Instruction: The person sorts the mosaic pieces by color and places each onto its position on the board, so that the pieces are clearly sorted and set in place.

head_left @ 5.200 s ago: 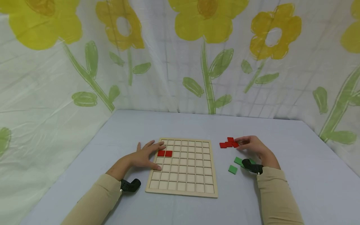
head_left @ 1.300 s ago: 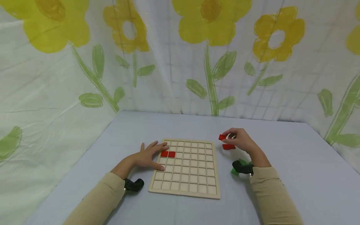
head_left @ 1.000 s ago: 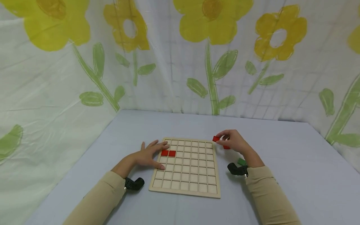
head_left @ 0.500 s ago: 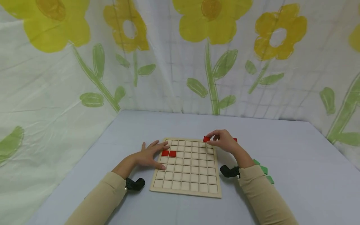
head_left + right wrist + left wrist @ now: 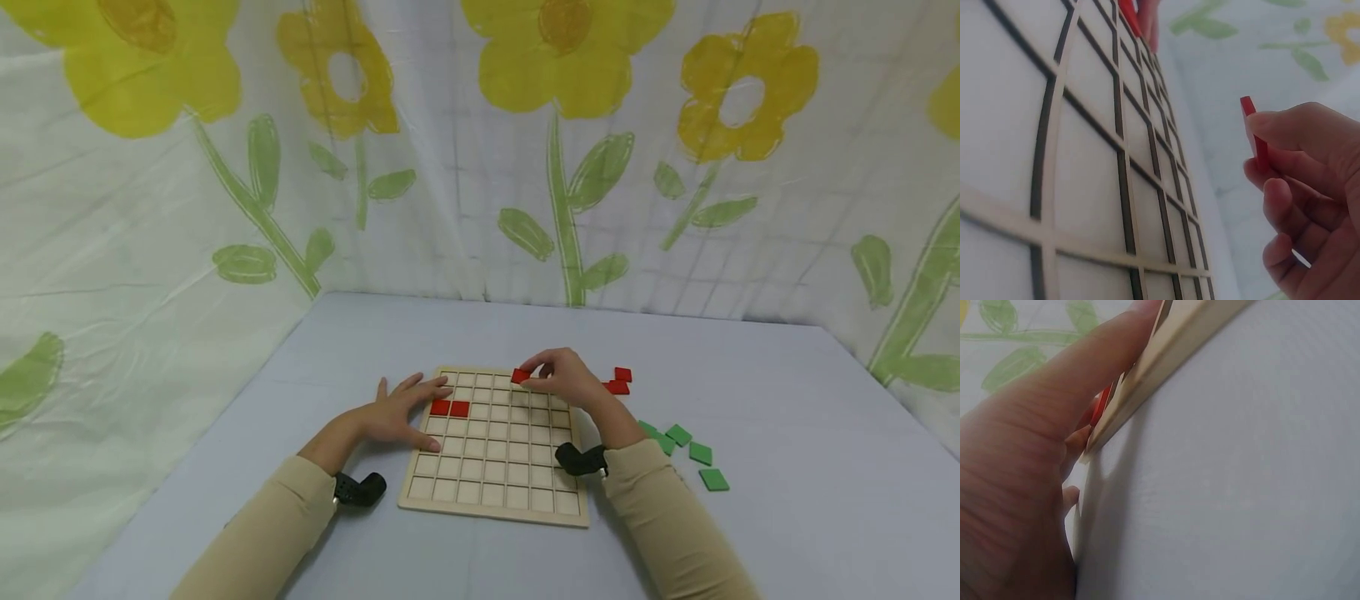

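Note:
A wooden grid board (image 5: 491, 471) lies on the table, with two red square tiles (image 5: 450, 408) side by side in a row at its left. My left hand (image 5: 390, 421) rests spread on the board's left edge, thumb and fingertips on the frame beside those tiles. Between thumb and fingers my right hand (image 5: 566, 379) pinches another red tile (image 5: 520, 377). It is held over the far part of the board. In the right wrist view that pinched tile (image 5: 1255, 134) stands on edge, clear of the board, with the other fingers curled loosely below.
Several loose red tiles (image 5: 622, 375) lie right of the board, partly behind the right hand. Nearer, several green tiles (image 5: 701, 453) are scattered beside the right forearm. A flower-printed curtain (image 5: 420, 233) hangs behind the table (image 5: 787, 400).
My right hand has picked up a red tile from the loose pile and carried it left over the board. The left hand stays on the board's edge. More green tiles show now.

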Demonstrator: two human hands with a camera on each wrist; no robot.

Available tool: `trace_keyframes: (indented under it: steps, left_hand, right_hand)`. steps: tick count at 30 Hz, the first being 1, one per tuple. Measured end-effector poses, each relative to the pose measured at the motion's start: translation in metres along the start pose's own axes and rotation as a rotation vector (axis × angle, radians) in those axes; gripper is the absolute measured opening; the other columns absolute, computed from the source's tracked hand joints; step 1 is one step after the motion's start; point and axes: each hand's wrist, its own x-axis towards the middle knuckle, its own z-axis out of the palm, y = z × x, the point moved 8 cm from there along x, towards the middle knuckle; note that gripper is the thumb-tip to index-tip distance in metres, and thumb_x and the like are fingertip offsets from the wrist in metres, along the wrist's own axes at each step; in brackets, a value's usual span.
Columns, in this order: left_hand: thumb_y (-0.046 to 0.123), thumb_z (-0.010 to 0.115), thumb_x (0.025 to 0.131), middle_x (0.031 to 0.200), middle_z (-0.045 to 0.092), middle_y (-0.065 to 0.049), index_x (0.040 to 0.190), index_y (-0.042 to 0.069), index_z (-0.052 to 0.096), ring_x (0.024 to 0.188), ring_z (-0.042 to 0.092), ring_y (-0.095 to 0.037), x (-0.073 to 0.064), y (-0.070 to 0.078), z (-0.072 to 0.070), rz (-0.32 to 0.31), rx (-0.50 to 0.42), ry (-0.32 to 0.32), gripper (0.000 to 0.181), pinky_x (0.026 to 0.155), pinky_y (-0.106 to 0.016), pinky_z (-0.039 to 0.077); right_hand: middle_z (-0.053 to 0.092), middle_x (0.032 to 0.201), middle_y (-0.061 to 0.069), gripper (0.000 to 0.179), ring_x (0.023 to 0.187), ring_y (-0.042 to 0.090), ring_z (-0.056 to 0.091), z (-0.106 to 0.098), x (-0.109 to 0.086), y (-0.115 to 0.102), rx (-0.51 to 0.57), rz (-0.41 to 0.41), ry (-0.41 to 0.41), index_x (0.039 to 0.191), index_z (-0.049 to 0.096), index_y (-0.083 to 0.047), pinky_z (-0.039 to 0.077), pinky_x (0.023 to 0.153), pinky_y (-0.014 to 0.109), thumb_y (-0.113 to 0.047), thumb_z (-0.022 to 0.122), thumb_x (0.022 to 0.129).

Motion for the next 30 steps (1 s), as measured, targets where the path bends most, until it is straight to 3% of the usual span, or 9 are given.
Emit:
trace_keyframes:
  steps: [9,17,30]
  left_hand:
    - [0.051,0.075,0.07,0.156,0.019,0.004,0.142,0.026,0.038,0.145,-0.002,-0.032,0.001,0.003,0.0,-0.011,-0.001,-0.007,0.085,0.103,-0.067,-0.018]
    - [0.053,0.074,0.07,0.157,0.018,0.005,0.142,0.027,0.039,0.145,-0.003,-0.032,0.001,0.0,0.0,-0.032,0.014,-0.01,0.085,0.103,-0.068,-0.018]
    - [0.053,0.075,0.07,0.156,0.019,0.005,0.142,0.026,0.039,0.145,-0.002,-0.033,0.0,0.001,0.0,-0.024,0.007,-0.006,0.084,0.103,-0.068,-0.017]
  right_hand:
    - [0.066,0.099,0.012,0.025,0.063,0.012,0.05,0.024,0.012,-0.003,0.041,0.052,-0.082,0.102,0.07,-0.003,0.045,0.057,0.025,-0.015,0.072,0.08]
    - [0.066,0.103,0.012,0.026,0.07,0.01,0.059,0.037,0.016,-0.013,0.052,0.064,-0.099,0.102,0.071,-0.004,0.05,0.062,0.023,-0.016,0.073,0.079]
    - [0.068,0.099,0.01,0.023,0.068,0.011,0.055,0.051,0.019,-0.027,0.046,0.066,-0.099,0.099,0.071,-0.004,0.047,0.059,0.023,-0.012,0.074,0.078]
